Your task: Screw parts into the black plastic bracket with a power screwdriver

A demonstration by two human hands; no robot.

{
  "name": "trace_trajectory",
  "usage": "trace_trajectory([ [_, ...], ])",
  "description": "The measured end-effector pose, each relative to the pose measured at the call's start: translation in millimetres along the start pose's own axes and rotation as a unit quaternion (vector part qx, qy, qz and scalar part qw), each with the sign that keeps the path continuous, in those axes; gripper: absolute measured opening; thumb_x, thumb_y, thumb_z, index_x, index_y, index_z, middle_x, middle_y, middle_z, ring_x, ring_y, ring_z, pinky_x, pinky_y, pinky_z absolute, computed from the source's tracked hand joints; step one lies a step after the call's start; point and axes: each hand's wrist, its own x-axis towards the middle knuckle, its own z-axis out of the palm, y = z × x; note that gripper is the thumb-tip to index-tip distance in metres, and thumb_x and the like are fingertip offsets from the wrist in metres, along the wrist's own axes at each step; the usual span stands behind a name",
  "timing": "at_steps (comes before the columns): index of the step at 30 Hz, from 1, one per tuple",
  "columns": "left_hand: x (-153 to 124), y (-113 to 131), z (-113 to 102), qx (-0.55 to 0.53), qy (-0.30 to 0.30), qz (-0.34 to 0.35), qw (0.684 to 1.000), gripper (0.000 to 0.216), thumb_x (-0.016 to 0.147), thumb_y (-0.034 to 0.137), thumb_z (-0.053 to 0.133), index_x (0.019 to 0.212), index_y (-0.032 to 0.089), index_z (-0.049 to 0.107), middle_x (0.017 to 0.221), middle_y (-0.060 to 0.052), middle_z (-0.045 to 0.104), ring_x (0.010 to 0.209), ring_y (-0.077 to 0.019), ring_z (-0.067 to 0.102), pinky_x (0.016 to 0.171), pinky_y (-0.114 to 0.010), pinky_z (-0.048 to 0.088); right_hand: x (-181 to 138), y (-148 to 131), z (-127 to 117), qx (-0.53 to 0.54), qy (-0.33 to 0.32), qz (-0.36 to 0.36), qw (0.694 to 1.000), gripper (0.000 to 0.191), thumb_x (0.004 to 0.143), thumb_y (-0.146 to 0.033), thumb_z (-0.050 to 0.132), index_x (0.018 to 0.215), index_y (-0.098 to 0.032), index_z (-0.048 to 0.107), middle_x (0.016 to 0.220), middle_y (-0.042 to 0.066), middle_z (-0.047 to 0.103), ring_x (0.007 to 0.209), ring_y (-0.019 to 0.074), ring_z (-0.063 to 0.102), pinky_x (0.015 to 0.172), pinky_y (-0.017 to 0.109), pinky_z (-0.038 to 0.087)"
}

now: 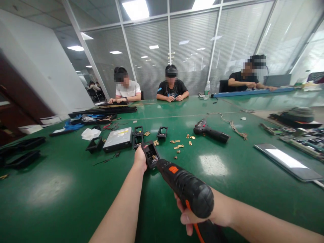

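Observation:
My left hand (140,158) is closed around a black plastic socket housing (151,153), tilted up off the green table, with small brass-coloured parts inside it. A black and orange cordless drill (186,185) is gripped in my right hand (188,212), its front end at the housing's lower right edge. Whether the bit touches a screw inside is hidden by the drill body. Just beyond my left hand stand similar black housings (162,133). Small brass plates (180,146) and a few screws (176,157) lie loose to the right of the held housing.
A silver disc drive (118,139) lies left of the housings. A second cordless drill (211,131) rests at centre right, near a cord (238,130). A phone (288,162) and circuit boards (303,138) are at right. Three people sit across the table (83,202).

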Motion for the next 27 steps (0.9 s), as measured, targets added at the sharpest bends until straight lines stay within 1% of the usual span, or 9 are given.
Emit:
trace_trajectory([
  [2,-1.3,0.7,0.6,0.001,-0.021,-0.015,1.000,0.017,0.086,0.034,0.057,0.086,0.020,0.066,0.066,-0.008,0.068,0.056,-0.0286,0.069,0.055,-0.040,0.057,0.8,7.3,-6.9,0.000,0.005,0.001,1.000,0.041,0.061,-0.023,0.093,0.083,-0.016,0.059,0.074,-0.004,0.065,0.058,0.0142,0.073,0.052,0.021,0.057],
  [6,-5.7,1.2,3.3,-0.003,-0.039,-0.010,0.999,0.014,0.085,0.032,0.056,0.083,0.020,0.065,0.067,-0.008,0.070,0.057,-0.0289,0.070,0.056,-0.040,0.059,0.4,13.8,-15.0,-0.002,0.023,0.009,1.000,0.042,0.061,-0.017,0.088,0.086,-0.018,0.055,0.071,-0.006,0.066,0.056,0.0159,0.073,0.047,0.021,0.057],
  [10,-9.2,0.8,4.8,0.007,-0.056,-0.019,0.998,0.015,0.084,0.032,0.057,0.082,0.020,0.066,0.068,-0.010,0.071,0.059,-0.0302,0.071,0.057,-0.042,0.059,-4.4,3.4,-13.3,-0.009,0.019,0.025,0.999,0.039,0.063,-0.013,0.089,0.085,-0.018,0.057,0.070,-0.007,0.066,0.051,0.0117,0.069,0.047,0.019,0.056],
  [13,-8.0,0.2,4.7,0.006,-0.063,-0.011,0.998,0.016,0.083,0.031,0.057,0.085,0.019,0.067,0.068,-0.008,0.070,0.058,-0.0293,0.068,0.057,-0.041,0.057,-7.4,-7.8,-11.5,-0.038,-0.012,0.029,0.999,0.039,0.062,-0.021,0.096,0.075,-0.015,0.060,0.067,-0.006,0.065,0.050,0.0096,0.066,0.047,0.018,0.056],
  [16,-4.4,-0.5,5.2,-0.003,-0.050,-0.002,0.999,0.016,0.081,0.030,0.056,0.086,0.019,0.067,0.069,-0.007,0.070,0.059,-0.0278,0.067,0.060,-0.042,0.058,-8.2,-14.4,-12.7,-0.047,-0.022,0.024,0.998,0.042,0.059,-0.027,0.100,0.074,-0.015,0.062,0.066,-0.006,0.065,0.050,0.0095,0.065,0.046,0.018,0.056],
  [20,-2.4,-0.6,6.6,-0.003,-0.016,0.014,1.000,0.017,0.080,0.031,0.055,0.087,0.020,0.066,0.070,-0.007,0.070,0.063,-0.0284,0.068,0.063,-0.042,0.059,-9.6,-18.0,-15.3,-0.042,0.000,0.036,0.998,0.040,0.061,-0.024,0.098,0.075,-0.015,0.062,0.067,-0.006,0.065,0.052,0.0118,0.068,0.050,0.022,0.060],
  [24,-5.7,0.5,8.4,-0.007,-0.012,0.012,1.000,0.015,0.081,0.032,0.056,0.086,0.021,0.064,0.068,-0.006,0.067,0.067,-0.0294,0.071,0.065,-0.041,0.060,-12.1,-20.8,-14.1,-0.052,0.004,0.041,0.998,0.035,0.064,-0.022,0.095,0.075,-0.015,0.062,0.067,-0.005,0.066,0.055,0.0125,0.070,0.050,0.020,0.058],
  [27,-7.6,0.9,9.8,-0.008,-0.005,0.010,1.000,0.013,0.082,0.032,0.055,0.083,0.021,0.062,0.067,-0.005,0.066,0.064,-0.0288,0.070,0.063,-0.041,0.059,-12.7,-20.8,-13.7,-0.045,-0.003,0.034,0.998,0.033,0.063,-0.019,0.095,0.075,-0.015,0.064,0.069,-0.006,0.066,0.052,0.0111,0.069,0.050,0.020,0.059],
])
